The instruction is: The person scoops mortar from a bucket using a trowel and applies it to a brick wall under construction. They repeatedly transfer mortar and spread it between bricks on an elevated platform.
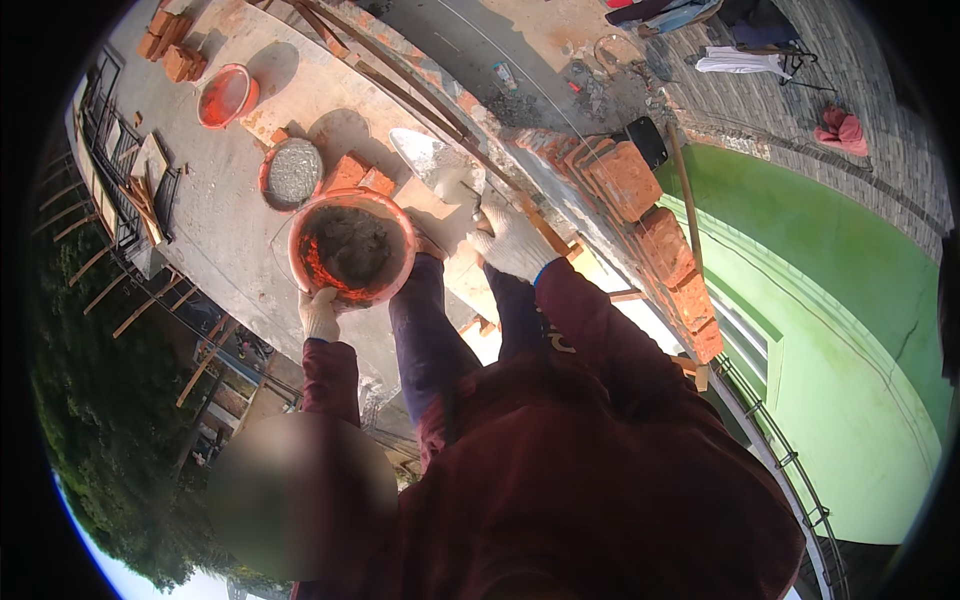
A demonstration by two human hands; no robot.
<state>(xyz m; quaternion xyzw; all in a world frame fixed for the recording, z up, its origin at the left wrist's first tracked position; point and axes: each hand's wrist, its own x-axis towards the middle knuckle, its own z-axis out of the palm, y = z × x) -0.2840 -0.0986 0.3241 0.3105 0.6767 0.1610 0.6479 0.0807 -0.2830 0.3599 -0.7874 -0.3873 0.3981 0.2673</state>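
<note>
My left hand (320, 315), in a pale knit glove, is closed on the near rim of an orange bucket (402, 283). Grey mortar (356, 250) lies inside the bucket, and its wall is smeared with it. My right hand (512, 243), gloved the same way, is wrapped around the handle of a trowel (425, 160). The trowel's broad blade is coated in pale grey mortar and points away to the left, beyond the bucket's right side.
Behind the bucket are loose red bricks (352, 172), a bucket of grey mix (292, 173) and another orange bucket (228, 96). A brick wall (667, 245) runs along my right, beside a green wall (830, 330). Railings and timber (145, 195) edge the left.
</note>
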